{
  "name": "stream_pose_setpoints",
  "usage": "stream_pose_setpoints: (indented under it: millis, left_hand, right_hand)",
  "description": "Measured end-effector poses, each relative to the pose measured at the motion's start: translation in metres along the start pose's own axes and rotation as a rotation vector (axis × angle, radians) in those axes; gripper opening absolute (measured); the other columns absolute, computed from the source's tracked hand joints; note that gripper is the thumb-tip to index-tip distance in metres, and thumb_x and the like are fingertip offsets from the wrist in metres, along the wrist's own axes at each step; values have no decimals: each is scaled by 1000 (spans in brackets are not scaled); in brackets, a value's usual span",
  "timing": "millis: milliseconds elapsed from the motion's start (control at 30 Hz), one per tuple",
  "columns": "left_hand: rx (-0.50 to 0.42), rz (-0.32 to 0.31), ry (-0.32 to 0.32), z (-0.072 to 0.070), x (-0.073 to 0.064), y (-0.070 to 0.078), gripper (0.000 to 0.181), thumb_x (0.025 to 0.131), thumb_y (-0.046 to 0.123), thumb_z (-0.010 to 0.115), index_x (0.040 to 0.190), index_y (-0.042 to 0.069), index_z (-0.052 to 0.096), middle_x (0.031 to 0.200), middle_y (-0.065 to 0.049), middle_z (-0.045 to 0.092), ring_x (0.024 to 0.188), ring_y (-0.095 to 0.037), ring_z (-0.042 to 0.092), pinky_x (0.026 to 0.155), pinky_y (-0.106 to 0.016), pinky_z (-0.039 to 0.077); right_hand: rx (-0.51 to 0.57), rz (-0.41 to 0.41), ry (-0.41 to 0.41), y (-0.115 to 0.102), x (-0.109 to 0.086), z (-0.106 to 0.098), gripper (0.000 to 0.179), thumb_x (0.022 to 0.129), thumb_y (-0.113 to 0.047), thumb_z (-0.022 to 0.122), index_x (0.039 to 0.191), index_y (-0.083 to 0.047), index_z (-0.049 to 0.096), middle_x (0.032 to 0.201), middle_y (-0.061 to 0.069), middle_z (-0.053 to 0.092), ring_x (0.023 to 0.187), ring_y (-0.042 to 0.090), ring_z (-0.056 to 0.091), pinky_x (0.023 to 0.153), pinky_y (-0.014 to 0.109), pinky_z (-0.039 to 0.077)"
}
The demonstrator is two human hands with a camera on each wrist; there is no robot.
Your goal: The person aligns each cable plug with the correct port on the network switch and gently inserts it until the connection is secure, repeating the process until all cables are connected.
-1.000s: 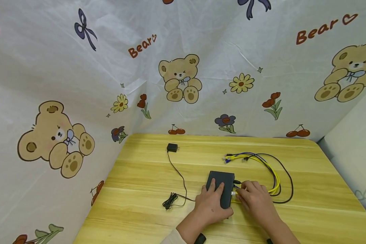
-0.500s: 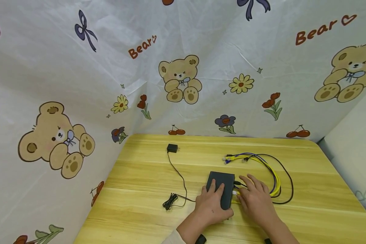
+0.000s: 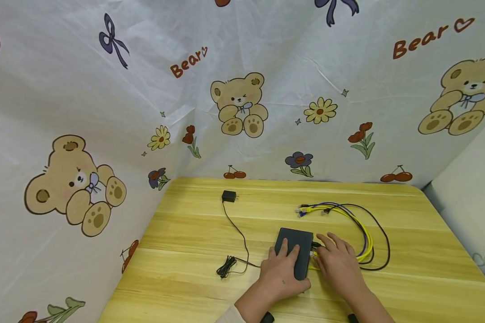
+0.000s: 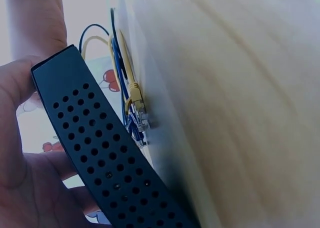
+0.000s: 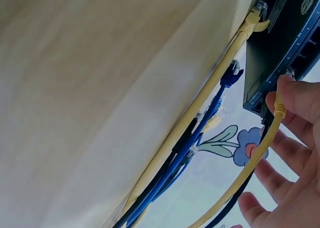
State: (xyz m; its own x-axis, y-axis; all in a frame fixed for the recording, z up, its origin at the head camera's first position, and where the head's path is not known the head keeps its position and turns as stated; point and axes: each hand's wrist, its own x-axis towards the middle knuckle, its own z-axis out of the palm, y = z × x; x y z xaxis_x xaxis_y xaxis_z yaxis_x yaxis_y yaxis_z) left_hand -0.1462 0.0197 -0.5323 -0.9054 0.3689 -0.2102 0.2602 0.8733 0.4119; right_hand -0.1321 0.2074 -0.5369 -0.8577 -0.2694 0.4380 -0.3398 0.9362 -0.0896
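Note:
My left hand (image 3: pixel 284 278) holds a black network switch (image 3: pixel 293 235), fingers spread over its top and thumb at its near edge. In the left wrist view, the vented side (image 4: pixel 102 145) of the switch stands tilted up from the table. My right hand (image 3: pixel 340 269) pinches a yellow network cable (image 5: pixel 267 145) just behind its plug between thumb and index finger. Its clear plug (image 5: pixel 289 74) is right at a port in the row on the switch. The other right fingers are spread. A black cable plug (image 5: pixel 267 110) sits at the end port beside it.
More yellow, blue and black network cables (image 3: pixel 361 233) curve across the wooden table (image 3: pixel 178 269) on the right. A loose yellow plug (image 5: pixel 250 25) and a blue plug (image 5: pixel 231 78) lie below the switch. A power adapter (image 3: pixel 228 196) and its bundled cord (image 3: pixel 226 267) lie left.
The right hand's other fingers have lifted and spread while thumb and index stay on the yellow cable. The switch and left hand have shifted slightly right, toward the right hand.

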Motion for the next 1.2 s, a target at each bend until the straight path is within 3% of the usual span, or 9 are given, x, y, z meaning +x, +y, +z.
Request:
stream_pose_setpoints:
  millis: [367, 567, 767, 867, 1100, 1200]
  left_hand:
    - [128, 42, 13, 2, 0, 6, 85, 79, 69, 61, 154, 40, 33, 163, -2, 27, 139, -48, 37, 76, -55, 51]
    - [166, 77, 38, 1, 1, 1, 85, 78, 68, 63, 153, 39, 37, 161, -2, 32, 136, -47, 41, 72, -53, 53]
    - [111, 103, 66, 3, 1, 0, 83, 78, 64, 65, 152, 38, 39, 159, -2, 35, 135, -49, 41, 74, -53, 52]
    - [82, 105, 73, 3, 1, -1, 83, 78, 63, 65, 152, 37, 39, 159, -2, 35, 135, -50, 41, 76, -54, 51]
    - [78, 123, 83, 3, 0, 1, 83, 77, 62, 66, 152, 36, 41, 158, -4, 37, 133, -50, 43, 73, -54, 52]
    - [78, 115, 71, 2, 1, 2, 83, 77, 62, 66, 151, 37, 41, 159, -3, 36, 134, -50, 42, 72, -54, 52]
  right_hand:
    - [33, -4, -29, -4, 4, 2, 16, 75, -13, 86, 87, -10, 76, 128, 11, 65, 129, 41, 49, 94, 64, 42]
    - [97, -6, -35, -8, 10, 1, 16, 74, -4, 85, 87, -4, 76, 132, 18, 62, 129, 48, 49, 96, 64, 43]
    - [125, 34, -143, -9, 13, -2, 21, 81, 0, 79, 101, 1, 75, 132, 24, 61, 116, 44, 62, 99, 61, 43]
    - [120, 34, -147, -9, 15, -2, 22, 81, 1, 78, 103, 2, 75, 130, 24, 62, 116, 45, 61, 100, 63, 41]
    - [176, 41, -96, -9, 14, 0, 20, 77, 4, 80, 96, 1, 77, 137, 28, 56, 132, 57, 41, 102, 68, 35]
    - [180, 56, -101, -8, 12, 1, 20, 78, 2, 80, 97, 1, 77, 142, 27, 52, 133, 56, 41, 104, 67, 34]
